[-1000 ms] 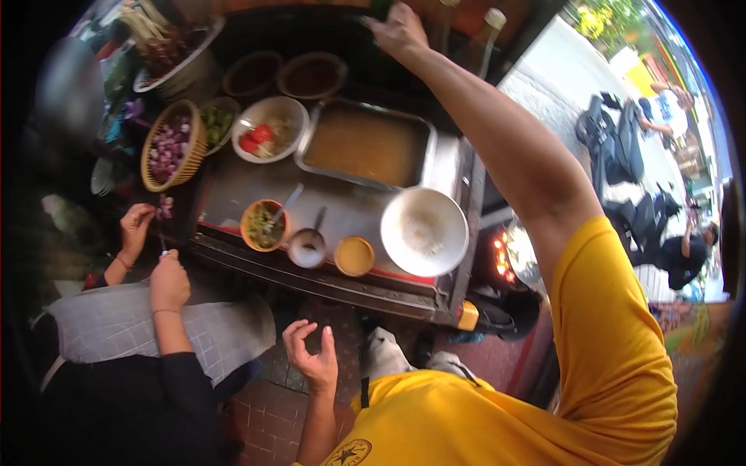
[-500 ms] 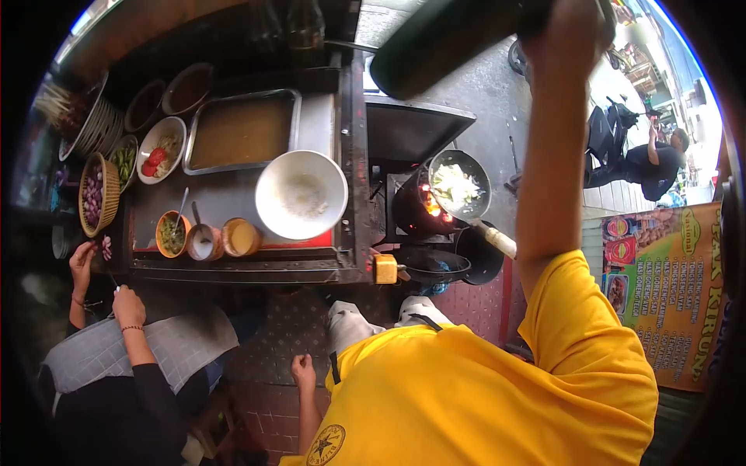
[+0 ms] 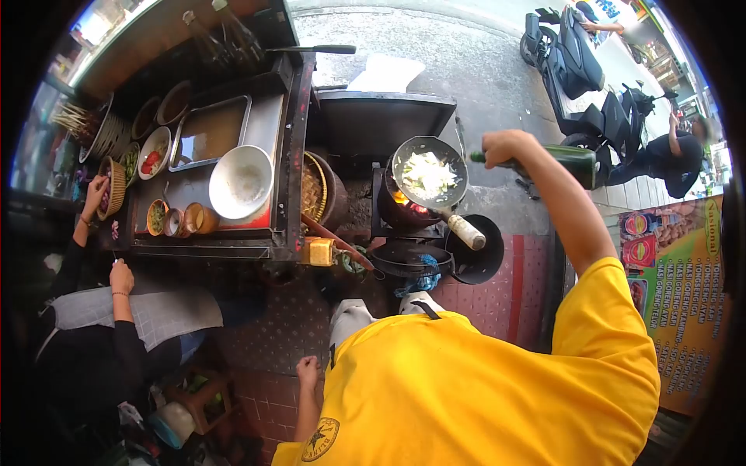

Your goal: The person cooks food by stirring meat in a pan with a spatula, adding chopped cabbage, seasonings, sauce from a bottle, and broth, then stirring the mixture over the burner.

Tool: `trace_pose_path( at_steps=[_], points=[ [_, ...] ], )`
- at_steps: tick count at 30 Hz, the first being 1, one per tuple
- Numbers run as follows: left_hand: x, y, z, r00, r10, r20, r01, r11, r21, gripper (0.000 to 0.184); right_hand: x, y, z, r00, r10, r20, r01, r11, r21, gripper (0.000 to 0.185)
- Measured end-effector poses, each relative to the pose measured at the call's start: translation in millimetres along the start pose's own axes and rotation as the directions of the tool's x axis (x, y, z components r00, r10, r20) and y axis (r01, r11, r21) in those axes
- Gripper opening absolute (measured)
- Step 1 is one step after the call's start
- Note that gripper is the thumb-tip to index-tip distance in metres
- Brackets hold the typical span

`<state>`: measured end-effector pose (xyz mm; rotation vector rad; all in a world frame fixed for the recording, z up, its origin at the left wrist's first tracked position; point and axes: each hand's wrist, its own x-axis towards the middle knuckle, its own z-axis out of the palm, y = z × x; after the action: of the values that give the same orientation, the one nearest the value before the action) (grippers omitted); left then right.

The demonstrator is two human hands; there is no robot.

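My right hand (image 3: 509, 147) grips a dark green glass bottle (image 3: 573, 165) by its neck. The bottle lies nearly sideways, its mouth pointing left at the rim of a wok (image 3: 464, 185). Pale chopped vegetables (image 3: 427, 175) fill the middle of that wok, which sits over a charcoal stove (image 3: 399, 215) with visible flames. A light-coloured handle (image 3: 466, 231) sticks out from the wok toward me, untouched. My left hand (image 3: 308, 371) hangs low beside my body, fingers curled in, with nothing visible in it.
A cart at left carries a white bowl (image 3: 241, 182), a metal tray (image 3: 210, 132) and small cups (image 3: 177, 220). Beside it a seated person's hand (image 3: 96, 194) is at a basket (image 3: 113, 194). Black pans (image 3: 477, 250) stand below the stove; motorbikes (image 3: 581, 62) are parked beyond.
The bottle has come down from high overhead to beside the wok, its mouth now facing the food. The seated person's hand has moved up to the basket. My view has shifted.
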<state>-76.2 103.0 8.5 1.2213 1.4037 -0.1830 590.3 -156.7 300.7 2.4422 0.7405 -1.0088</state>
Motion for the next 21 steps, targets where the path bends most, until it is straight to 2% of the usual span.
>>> trace_pose_path(
  at_steps=[1,3,5,9,11,13,15,17,19,21],
  points=[
    [0.5,4.7,5.0,1.0,0.027,-0.014,-0.027,0.999,0.021,0.015,4.6,-6.0,4.7,0.997,0.006,0.078,-0.002,0.999,-0.051,0.05],
    [-0.6,16.7,8.9,0.998,0.059,-0.035,-0.057,0.997,0.051,0.016,-8.5,-11.0,5.5,0.997,0.025,0.076,-0.022,0.999,-0.049,0.051],
    [-16.2,32.8,13.8,0.994,0.102,-0.038,-0.1,0.994,0.049,0.016,-11.6,-4.1,7.4,1.0,0.012,-0.021,-0.013,1.0,-0.022,0.053],
    [-21.0,22.0,12.7,0.992,0.112,-0.063,-0.109,0.993,0.054,0.016,-32.5,9.1,12.2,0.999,0.004,0.049,-0.001,0.997,-0.071,0.053],
    [-21.4,11.2,14.8,0.995,0.067,-0.07,-0.063,0.996,0.059,0.015,-46.0,19.3,10.9,0.996,-0.012,-0.089,0.012,1.0,0.0,0.04],
    [-21.6,1.3,15.1,0.993,0.105,-0.046,-0.099,0.989,0.106,0.016,-47.5,22.0,15.7,0.995,0.038,-0.089,-0.035,0.999,0.032,0.041],
    [-23.9,5.8,13.8,0.987,0.156,-0.028,-0.15,0.976,0.157,0.017,-35.7,21.9,27.2,1.0,-0.004,-0.013,0.004,1.0,-0.028,0.041],
    [-39.3,29.0,20.5,0.99,0.135,-0.034,-0.125,0.971,0.203,0.021,-40.6,26.0,20.6,0.997,-0.038,-0.066,0.037,0.999,-0.009,0.041],
    [-36.3,29.2,16.5,0.992,0.118,-0.043,-0.109,0.979,0.173,0.022,-50.5,28.0,18.9,0.999,0.039,-0.036,-0.038,0.998,0.045,0.041],
    [-27.7,28.7,16.6,0.992,0.12,-0.036,-0.114,0.983,0.147,0.022,-52.5,24.9,21.9,0.997,0.065,-0.041,-0.065,0.998,0.003,0.041]
  ],
)
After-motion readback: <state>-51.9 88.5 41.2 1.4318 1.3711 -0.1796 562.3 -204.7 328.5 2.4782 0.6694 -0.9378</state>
